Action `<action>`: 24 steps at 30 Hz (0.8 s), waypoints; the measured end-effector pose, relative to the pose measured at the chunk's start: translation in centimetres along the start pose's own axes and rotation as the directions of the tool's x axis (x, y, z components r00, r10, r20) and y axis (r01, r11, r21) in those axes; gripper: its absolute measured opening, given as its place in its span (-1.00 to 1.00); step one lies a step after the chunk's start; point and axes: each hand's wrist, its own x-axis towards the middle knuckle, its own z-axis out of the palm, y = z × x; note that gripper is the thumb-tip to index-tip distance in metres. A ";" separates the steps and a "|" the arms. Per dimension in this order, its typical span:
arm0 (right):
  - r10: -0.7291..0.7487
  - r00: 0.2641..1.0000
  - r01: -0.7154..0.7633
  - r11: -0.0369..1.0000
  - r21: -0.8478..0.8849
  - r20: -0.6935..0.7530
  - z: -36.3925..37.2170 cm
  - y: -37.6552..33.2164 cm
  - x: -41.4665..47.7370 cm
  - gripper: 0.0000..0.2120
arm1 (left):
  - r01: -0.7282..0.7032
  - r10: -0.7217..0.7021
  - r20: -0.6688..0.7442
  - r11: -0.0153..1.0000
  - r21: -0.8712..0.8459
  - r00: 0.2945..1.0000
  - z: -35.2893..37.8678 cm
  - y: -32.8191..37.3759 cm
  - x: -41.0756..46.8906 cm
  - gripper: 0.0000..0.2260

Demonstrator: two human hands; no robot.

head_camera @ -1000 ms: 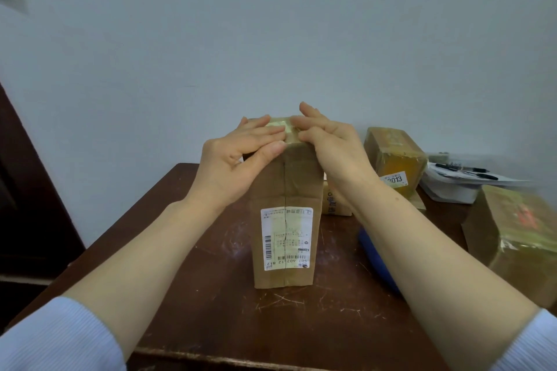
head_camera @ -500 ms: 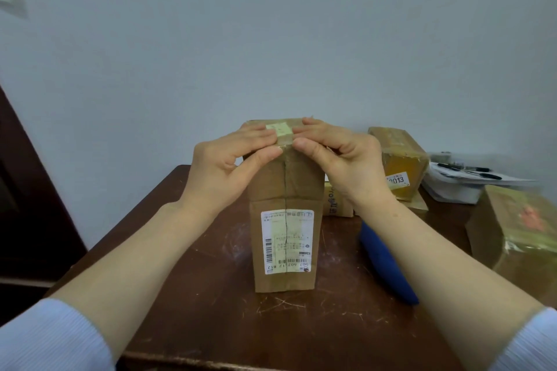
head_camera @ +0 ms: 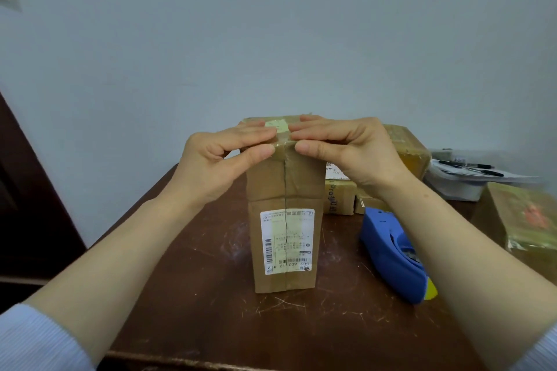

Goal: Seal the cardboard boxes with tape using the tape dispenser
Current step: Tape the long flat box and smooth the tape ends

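A tall cardboard box [head_camera: 284, 190] with a white shipping label stands upright in the middle of the dark wooden table [head_camera: 187, 295]. Clear tape runs over its top front edge. My left hand [head_camera: 220, 159] and my right hand [head_camera: 346, 147] rest on that top edge from either side, fingers laid flat on the top and thumbs pressed against the front face, fingertips almost meeting over the tape. A blue tape dispenser [head_camera: 394, 256] lies on the table to the right of the box, under my right forearm, touched by neither hand.
Behind the box to the right lie small cardboard boxes [head_camera: 339, 196] and a taped one [head_camera: 407, 147]. A larger taped parcel [head_camera: 524, 220] sits at the right edge. Papers with pens [head_camera: 470, 169] lie at the back right. A wall stands close behind.
My hands have slid apart a little on the top edge, with both thumbs now lower on the front face. The view has tilted down, and the blue dispenser has come into sight.
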 end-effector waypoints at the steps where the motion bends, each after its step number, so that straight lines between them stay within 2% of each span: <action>1: 0.001 1.000 -0.001 1.000 -0.002 0.014 -0.2 0.0 0.0 -0.73 | 0.010 -0.010 0.012 1.000 -0.024 1.000 -0.1 0.0 0.1 -0.74; 6: 0.041 0.999 -0.041 0.990 0.136 0.000 -0.5 0.3 -0.4 -0.83 | 0.038 -0.037 0.020 0.996 -0.076 0.999 -0.2 0.3 -0.3 -0.66; 12: 0.035 0.992 -0.011 0.980 0.198 -0.121 0.5 0.5 -0.8 -0.87 | 0.010 -0.011 -0.092 1.000 -0.011 0.996 0.8 0.1 -0.5 -0.80; 14: -0.008 0.991 0.021 0.995 0.093 -0.137 1.2 0.6 -1.0 -0.89 | -0.012 0.013 -0.148 1.000 0.008 0.989 1.4 0.3 -0.6 -0.84; 17: -0.181 0.969 0.148 0.970 -0.195 -0.166 2.5 0.8 -1.0 -0.81 | 0.021 -0.027 -0.221 0.999 -0.028 0.975 2.1 0.7 -0.6 -0.90; 19: -0.206 0.968 0.168 0.955 -0.244 -0.143 2.0 0.7 -0.6 -0.81 | 0.040 -0.041 -0.198 0.999 -0.010 0.979 2.0 0.7 -0.6 -0.88; 22: -0.082 0.992 0.070 0.990 -0.122 -0.099 0.9 0.9 -0.8 -0.78 | 0.051 -0.042 -0.161 0.997 0.052 0.986 1.8 0.6 -1.5 -0.75; 24: -0.044 0.989 0.043 0.999 -0.007 -0.142 1.2 1.2 -1.1 -0.75 | 0.125 -0.119 -0.200 0.992 0.018 0.973 2.1 0.8 -2.3 -0.63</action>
